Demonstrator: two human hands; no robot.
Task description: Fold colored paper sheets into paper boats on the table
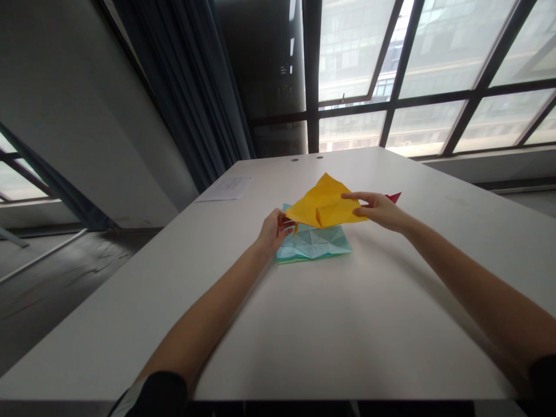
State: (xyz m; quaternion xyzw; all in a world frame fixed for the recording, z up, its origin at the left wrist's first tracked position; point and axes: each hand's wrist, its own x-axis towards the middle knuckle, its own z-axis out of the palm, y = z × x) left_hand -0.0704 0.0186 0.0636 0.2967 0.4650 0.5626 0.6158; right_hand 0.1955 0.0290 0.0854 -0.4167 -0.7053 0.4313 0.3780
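A sheet of yellow paper (pixel 326 200) with creases is held up between my two hands, one corner pointing away from me. My left hand (pixel 274 230) pinches its left corner, where a small flap hangs down. On the right, my right hand (pixel 377 209) grips the opposite corner between thumb and fingers. Beneath the yellow sheet lies a small stack of creased light-blue paper (pixel 313 243) on the table, partly covered by it. Behind my right hand a bit of red paper (pixel 394 197) sticks out; the rest of it is hidden.
The white table (pixel 347 336) stretches away toward the windows. A printed white sheet (pixel 226 188) lies near its left edge. Two dark round grommets (pixel 295 160) sit at the far end. A dark blue curtain (pixel 186 75) hangs beyond the table at the left.
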